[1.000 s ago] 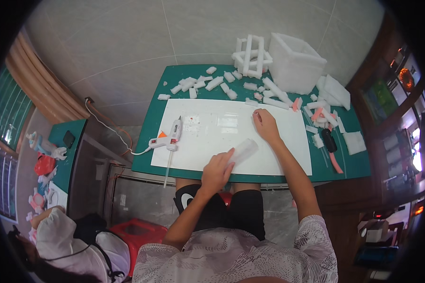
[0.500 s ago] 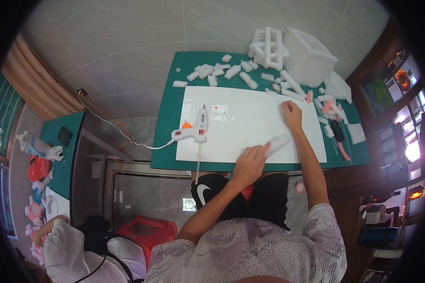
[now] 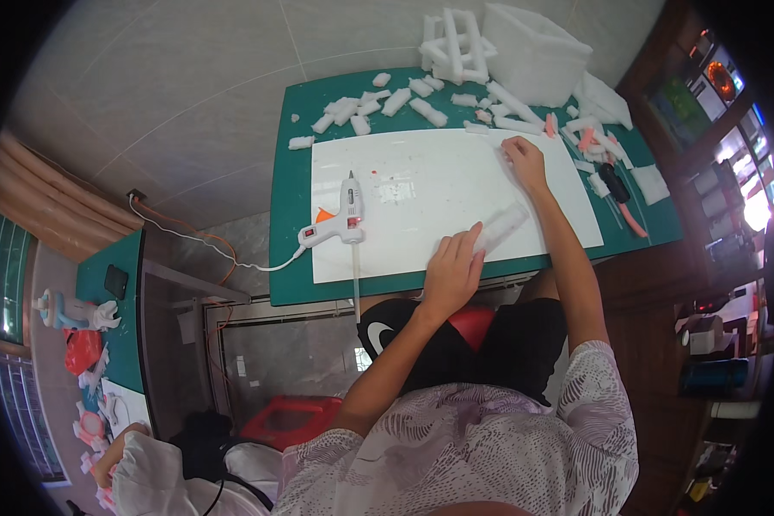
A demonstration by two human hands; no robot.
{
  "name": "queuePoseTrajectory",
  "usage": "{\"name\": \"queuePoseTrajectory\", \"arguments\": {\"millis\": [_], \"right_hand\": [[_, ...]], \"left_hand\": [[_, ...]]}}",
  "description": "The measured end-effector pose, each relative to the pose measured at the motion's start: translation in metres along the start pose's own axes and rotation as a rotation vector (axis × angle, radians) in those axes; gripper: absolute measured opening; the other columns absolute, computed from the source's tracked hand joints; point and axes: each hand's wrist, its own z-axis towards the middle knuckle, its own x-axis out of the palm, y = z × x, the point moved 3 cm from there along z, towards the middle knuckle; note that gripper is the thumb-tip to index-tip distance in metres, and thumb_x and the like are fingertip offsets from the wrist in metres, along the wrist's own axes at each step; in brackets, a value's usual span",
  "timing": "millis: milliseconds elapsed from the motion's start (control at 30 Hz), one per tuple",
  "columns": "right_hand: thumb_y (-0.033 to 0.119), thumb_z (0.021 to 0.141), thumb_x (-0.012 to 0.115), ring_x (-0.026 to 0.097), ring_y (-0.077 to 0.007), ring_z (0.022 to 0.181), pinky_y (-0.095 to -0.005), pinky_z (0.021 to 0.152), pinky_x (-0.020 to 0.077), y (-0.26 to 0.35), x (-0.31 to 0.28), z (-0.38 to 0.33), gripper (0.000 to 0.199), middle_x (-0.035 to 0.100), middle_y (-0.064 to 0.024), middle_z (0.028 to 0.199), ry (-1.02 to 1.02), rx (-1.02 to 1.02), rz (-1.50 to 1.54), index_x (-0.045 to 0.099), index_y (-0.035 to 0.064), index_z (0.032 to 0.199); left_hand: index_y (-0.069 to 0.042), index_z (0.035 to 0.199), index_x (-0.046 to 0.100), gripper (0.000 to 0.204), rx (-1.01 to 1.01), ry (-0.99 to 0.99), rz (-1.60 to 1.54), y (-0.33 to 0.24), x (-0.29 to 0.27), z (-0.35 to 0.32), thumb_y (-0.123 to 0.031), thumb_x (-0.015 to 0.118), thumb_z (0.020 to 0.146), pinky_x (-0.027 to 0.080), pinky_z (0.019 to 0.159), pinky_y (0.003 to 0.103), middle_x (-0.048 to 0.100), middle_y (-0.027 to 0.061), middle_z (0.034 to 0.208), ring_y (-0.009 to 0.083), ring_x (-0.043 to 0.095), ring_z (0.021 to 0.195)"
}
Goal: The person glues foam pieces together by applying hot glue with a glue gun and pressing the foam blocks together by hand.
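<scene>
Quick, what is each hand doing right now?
Left hand: laid flat, fingers on the end of a long white foam strip, not gripping it.
Right hand: resting on the white board, holding nothing that shows.

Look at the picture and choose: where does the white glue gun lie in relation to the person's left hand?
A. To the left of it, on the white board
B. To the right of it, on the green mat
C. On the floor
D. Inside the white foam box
A: the glue gun lies on the white board, well to the left of the left hand, which rests on a clear strip.
</scene>
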Motion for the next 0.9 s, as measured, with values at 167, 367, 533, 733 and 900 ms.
{"name": "queuePoseTrajectory", "arguments": {"millis": [167,367,533,733,900], "right_hand": [[0.026,0.097,0.063,0.062,-0.0099,0.084,-0.0247,0.077,0.0488,-0.010,-0.029,0.008,0.026,0.071,-0.0031,0.092,0.229,0.092,0.057,0.074,0.0043,0.107],[0.038,0.096,0.061,0.061,-0.0155,0.104,-0.0309,0.093,0.0479,0.070,-0.037,-0.027,0.047,0.065,-0.0057,0.120,0.824,0.258,-0.055,0.061,0.0112,0.133],[0.036,0.095,0.063,0.058,-0.0153,0.111,-0.0308,0.098,0.0455,0.092,-0.049,-0.064,0.054,0.063,-0.0057,0.124,1.110,0.219,0.073,0.054,0.0128,0.143],[0.019,0.084,0.079,0.054,-0.0172,0.122,-0.0295,0.102,0.0433,0.103,-0.035,-0.081,0.064,0.059,-0.0074,0.132,1.243,0.155,0.183,0.053,0.0064,0.141],[0.011,0.088,0.077,0.055,-0.0149,0.113,-0.0273,0.099,0.0435,0.087,-0.016,-0.046,0.044,0.063,-0.0057,0.118,1.146,0.130,0.207,0.060,0.0021,0.127]], "left_hand": [[0.002,0.133,0.055,0.044,0.007,0.018,-0.040,-0.004,0.011,0.000,-0.010,0.064,0.092,0.051,0.080,0.045,0.064,0.0182,0.108,0.0358,0.059,0.091],[0.002,0.131,0.058,0.043,-0.003,-0.044,0.055,0.002,0.009,0.000,-0.009,0.067,0.091,0.050,0.075,0.045,0.066,0.0174,0.106,0.0354,0.060,0.086],[0.002,0.131,0.057,0.043,-0.037,-0.001,0.058,-0.001,0.014,0.001,-0.010,0.066,0.091,0.050,0.077,0.044,0.066,0.0181,0.106,0.0353,0.060,0.089],[0.002,0.131,0.057,0.042,-0.199,-0.102,-0.026,0.006,0.009,0.006,-0.012,0.066,0.093,0.050,0.083,0.044,0.065,0.0201,0.108,0.0359,0.061,0.093],[0.000,0.131,0.058,0.041,-0.357,-0.164,-0.047,0.007,-0.002,0.027,-0.014,0.066,0.093,0.049,0.090,0.043,0.065,0.0211,0.113,0.0360,0.062,0.100]]}}
